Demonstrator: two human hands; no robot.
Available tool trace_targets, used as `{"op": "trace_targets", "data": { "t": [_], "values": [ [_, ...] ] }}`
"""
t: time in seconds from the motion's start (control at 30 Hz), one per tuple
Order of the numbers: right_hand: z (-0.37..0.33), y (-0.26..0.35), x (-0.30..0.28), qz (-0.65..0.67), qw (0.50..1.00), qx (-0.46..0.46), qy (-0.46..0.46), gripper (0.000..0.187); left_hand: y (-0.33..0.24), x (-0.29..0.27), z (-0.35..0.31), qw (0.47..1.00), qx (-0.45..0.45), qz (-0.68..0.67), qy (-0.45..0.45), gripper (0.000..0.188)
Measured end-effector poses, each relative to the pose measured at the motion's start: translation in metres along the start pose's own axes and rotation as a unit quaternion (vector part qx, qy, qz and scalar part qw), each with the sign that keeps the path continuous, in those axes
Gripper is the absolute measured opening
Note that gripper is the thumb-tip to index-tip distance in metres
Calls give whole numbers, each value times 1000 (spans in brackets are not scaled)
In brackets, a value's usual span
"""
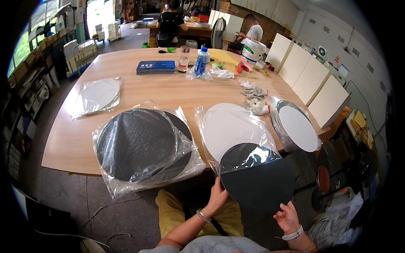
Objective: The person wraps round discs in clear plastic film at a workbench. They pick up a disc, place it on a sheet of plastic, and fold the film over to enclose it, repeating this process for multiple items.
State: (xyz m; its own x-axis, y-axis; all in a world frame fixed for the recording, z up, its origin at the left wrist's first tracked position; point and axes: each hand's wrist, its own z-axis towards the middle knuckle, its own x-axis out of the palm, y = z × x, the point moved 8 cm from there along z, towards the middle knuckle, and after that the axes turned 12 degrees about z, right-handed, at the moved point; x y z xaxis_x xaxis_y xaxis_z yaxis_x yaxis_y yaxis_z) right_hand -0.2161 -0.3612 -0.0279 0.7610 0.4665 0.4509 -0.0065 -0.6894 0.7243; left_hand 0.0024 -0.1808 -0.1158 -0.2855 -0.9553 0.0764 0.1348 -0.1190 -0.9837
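A black round disc (259, 185) lies partly inside a clear plastic bag (270, 147), its near half sticking out past the table's front edge. White round discs (230, 122) show under the film in the same bag. My left hand (217, 196) is closed at the bag's near left corner, beside the disc's edge; its fingertips are partly hidden underneath. At the disc's near right rim, my right hand (287, 218) pinches the edge between thumb and fingers. To the left lies a bagged stack of black discs (137, 143), touched by neither hand.
The wooden table (76, 143) also bears bagged white discs (99, 93), another bagged stack (298, 126), work gloves (255, 99), a blue-capped bottle (201, 62), a blue pack (156, 66) and a white bucket (253, 50). White panels (306, 76) stand along the right. Two people work farther back.
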Motion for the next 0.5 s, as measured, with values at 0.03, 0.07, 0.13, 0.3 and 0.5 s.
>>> {"op": "trace_targets", "data": {
  "t": [0.03, 0.07, 0.13, 0.3, 0.5],
  "values": [
    [0, -3, -3, 3, 1000, 1, 2, 28, 3, 9, -2, 998, -13, -4, 55, 32],
    [0, -6, -4, 5, 1000, 4, 10, 25, 6, 18, -5, 994, -27, -8, 109, 31],
    [3, -12, -5, 10, 1000, 12, 27, 21, 1, 25, -1, 991, 44, 49, 116, 25],
    [23, -36, -2, 43, 998, 44, 23, 12, -17, 20, -5, 983, 154, 95, 33, 17],
    [54, -45, 40, 26, 996, 44, 72, 16, 0, -8, -4, 1000, 5, -8, 0, 21]
  ]
}}
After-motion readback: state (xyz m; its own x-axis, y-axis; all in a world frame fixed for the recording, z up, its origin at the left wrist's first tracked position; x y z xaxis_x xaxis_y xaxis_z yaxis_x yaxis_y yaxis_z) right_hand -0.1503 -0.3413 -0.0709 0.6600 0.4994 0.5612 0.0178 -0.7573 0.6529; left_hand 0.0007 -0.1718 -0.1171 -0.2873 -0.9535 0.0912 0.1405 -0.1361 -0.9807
